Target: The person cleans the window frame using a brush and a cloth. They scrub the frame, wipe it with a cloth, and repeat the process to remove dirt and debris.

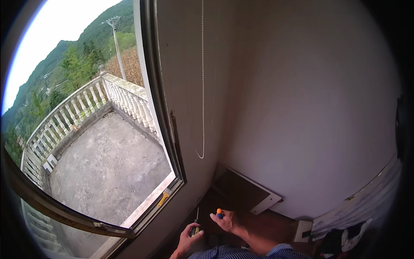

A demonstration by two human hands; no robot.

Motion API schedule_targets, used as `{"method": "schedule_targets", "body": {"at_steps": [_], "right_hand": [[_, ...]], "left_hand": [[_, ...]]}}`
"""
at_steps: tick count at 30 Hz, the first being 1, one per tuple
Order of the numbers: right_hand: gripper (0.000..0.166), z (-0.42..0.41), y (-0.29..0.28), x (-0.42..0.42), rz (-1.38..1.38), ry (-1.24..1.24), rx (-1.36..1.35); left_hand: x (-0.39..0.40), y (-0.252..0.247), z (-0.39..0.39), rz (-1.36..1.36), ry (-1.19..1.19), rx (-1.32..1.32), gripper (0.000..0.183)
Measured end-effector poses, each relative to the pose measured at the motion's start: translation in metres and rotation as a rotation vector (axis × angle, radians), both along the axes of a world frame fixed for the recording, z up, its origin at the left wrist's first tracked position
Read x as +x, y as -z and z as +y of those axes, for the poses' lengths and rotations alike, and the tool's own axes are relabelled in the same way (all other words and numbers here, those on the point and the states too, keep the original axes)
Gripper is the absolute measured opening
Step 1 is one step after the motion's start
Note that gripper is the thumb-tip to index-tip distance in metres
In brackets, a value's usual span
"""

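My left hand grips a screwdriver by its black-and-yellow handle, and the thin metal shaft points away from me. Just right of it, my right hand is closed around a blue-and-orange handle. The orange end sticks out beside the thumb; the rest is hidden by the fingers, so its kind cannot be told. Both hands are low in the picture, in front of my striped shirt, and apart from each other. Left of them, a paintbrush with a yellow handle lies on the window sill.
The window sash swings open at the lower left, over a balcony with a balustrade. A beaded blind cord hangs down the wall. A white-framed panel leans in the corner. Fabric covers something at the right.
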State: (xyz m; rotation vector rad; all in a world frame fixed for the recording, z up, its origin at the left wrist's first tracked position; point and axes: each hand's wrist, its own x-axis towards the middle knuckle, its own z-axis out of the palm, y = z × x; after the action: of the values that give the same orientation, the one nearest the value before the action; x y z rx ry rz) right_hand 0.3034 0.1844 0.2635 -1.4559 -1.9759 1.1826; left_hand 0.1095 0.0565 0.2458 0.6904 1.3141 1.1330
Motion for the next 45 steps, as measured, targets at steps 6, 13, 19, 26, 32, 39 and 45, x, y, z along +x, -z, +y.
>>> {"method": "schedule_targets", "body": {"at_steps": [6, 13, 19, 26, 32, 39, 45], "right_hand": [[0.042, 0.007, 0.044, 0.08, 0.957, 0.712, -0.526], [0.047, 0.011, 0.01, 0.11, 1.283, 0.836, -0.528], [0.047, 0.003, 0.02, 0.134, 1.227, 0.871, -0.5], [0.044, -0.013, 0.031, 0.146, 1.186, 0.903, -0.572], [0.03, -0.033, 0.064, 0.113, 0.811, 0.579, -0.546], [0.023, -0.037, 0.062, 0.057, 0.738, 0.38, -0.704], [0.018, -0.026, 0.053, 0.067, 0.819, 0.537, -0.629]], "left_hand": [[0.03, 0.021, 0.004, -0.209, 0.128, -0.038, 0.02], [0.056, -0.01, 0.018, -0.168, 0.171, -0.044, 0.016], [0.065, -0.015, 0.017, -0.189, 0.153, -0.077, 0.02], [0.073, -0.008, 0.014, -0.099, 0.2, -0.228, 0.036], [0.084, -0.009, 0.018, 0.064, 0.301, -0.07, 0.063], [0.097, 0.0, 0.02, 0.623, 0.446, 0.191, 0.075], [0.006, 0.043, 0.038, 0.931, 0.488, 0.242, 0.038]]}}
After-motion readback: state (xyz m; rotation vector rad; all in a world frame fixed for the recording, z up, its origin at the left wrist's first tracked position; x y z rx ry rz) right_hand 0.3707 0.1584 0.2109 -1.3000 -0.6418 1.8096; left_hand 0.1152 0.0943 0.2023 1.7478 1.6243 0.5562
